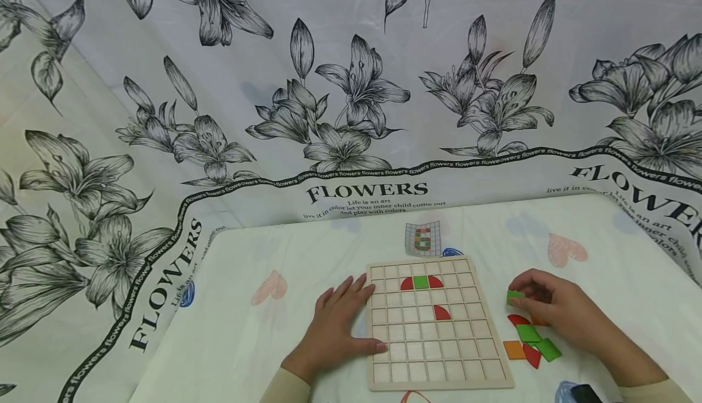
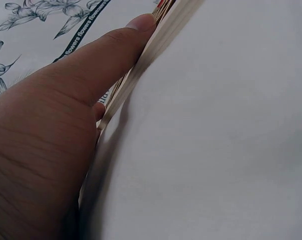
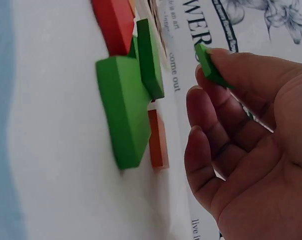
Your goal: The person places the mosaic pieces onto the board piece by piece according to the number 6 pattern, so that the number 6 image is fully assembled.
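Note:
My right hand (image 1: 556, 305) pinches a green square tile (image 1: 515, 297) between thumb and fingertips, above a small loose pile right of the board. In the right wrist view this green tile (image 3: 209, 65) is tilted, with the other fingers bent below it. With fingers spread, my left hand (image 1: 340, 330) rests along the left edge of the wooden grid board (image 1: 439, 382), its thumb on the rim. On the board, a green square (image 1: 420, 282) sits between two red quarter-round tiles (image 1: 407, 283). Another red quarter-round tile (image 1: 441, 313) lies lower down.
The pile holds green squares (image 1: 547, 349), red quarter-rounds (image 1: 531, 355) and orange squares (image 1: 514, 350). A pattern card (image 1: 423, 238) lies behind the board. A dark object (image 1: 585, 393) shows at the bottom edge. Flower-printed cloth (image 1: 351, 110) hangs behind the table.

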The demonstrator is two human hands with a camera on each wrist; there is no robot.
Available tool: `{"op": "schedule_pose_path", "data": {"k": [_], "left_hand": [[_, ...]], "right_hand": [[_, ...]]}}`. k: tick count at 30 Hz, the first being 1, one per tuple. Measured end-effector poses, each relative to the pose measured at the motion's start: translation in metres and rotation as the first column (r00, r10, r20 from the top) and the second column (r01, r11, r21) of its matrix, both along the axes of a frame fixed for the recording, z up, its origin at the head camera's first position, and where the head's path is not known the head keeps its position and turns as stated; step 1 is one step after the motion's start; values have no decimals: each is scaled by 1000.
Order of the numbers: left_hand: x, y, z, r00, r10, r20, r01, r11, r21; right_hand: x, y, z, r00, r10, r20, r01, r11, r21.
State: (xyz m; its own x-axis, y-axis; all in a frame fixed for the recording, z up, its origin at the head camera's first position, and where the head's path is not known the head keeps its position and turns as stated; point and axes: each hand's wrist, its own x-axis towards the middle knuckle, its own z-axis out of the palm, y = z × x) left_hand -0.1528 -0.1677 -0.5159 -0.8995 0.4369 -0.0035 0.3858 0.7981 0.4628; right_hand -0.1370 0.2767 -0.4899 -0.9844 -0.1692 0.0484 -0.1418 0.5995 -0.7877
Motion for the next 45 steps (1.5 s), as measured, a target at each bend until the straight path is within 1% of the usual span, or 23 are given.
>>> {"op": "schedule_pose_path", "data": {"k": [6, 10, 14, 17, 20, 23, 26, 29, 35, 37, 41, 45], "left_hand": [[-1, -1, -2, 1000, 0, -8, 0, 1000, -6], [-1, -1, -2, 1000, -6, -14, 6, 1000, -5], [-1, -1, -2, 1000, -12, -18, 12, 1000, 4], [-1, -1, -1, 1000, -14, -16, 14, 1000, -1], [-1, -2, 0, 1000, -15, -16, 14, 1000, -5], [-1, -2, 0, 1000, -16, -21, 16, 1000, -2], [-2, -1, 0, 1000, -19, -24, 19, 1000, 6], [-2, -1, -1, 999, -22, -26, 22, 1000, 8], [-2, -1, -1, 999, -22, -27, 23, 1000, 11], [-2, -1, -1, 999, -23, -25, 23, 1000, 9], [-2, -1, -1, 1000, -20, -13, 20, 1000, 2], [-1, -2, -1, 1000, -17, -10, 17, 1000, 1]], "right_hand": [[4, -7, 8, 1000, 7, -5, -7, 999, -33], [8, -14, 15, 1000, 8, 20, -7, 998, -65], [11, -21, 22, 1000, 15, 25, -13, 998, -58], [12, -26, 25, 999, 31, 28, -29, 998, -65], [13, -31, 28, 998, 56, 27, -53, 994, -94], [14, -35, 30, 997, 76, -11, -77, 992, -104], [16, -40, 33, 994, 85, -61, -91, 992, -93], [18, -46, 36, 992, 90, -94, -98, 992, -82], [18, -55, 42, 977, 127, -169, -143, 986, -83], [17, -59, 45, 974, 140, -175, -157, 984, -82], [13, -68, 51, 977, 152, -150, -166, 982, -87], [7, -80, 58, 975, 173, -140, -189, 977, -102]]}}
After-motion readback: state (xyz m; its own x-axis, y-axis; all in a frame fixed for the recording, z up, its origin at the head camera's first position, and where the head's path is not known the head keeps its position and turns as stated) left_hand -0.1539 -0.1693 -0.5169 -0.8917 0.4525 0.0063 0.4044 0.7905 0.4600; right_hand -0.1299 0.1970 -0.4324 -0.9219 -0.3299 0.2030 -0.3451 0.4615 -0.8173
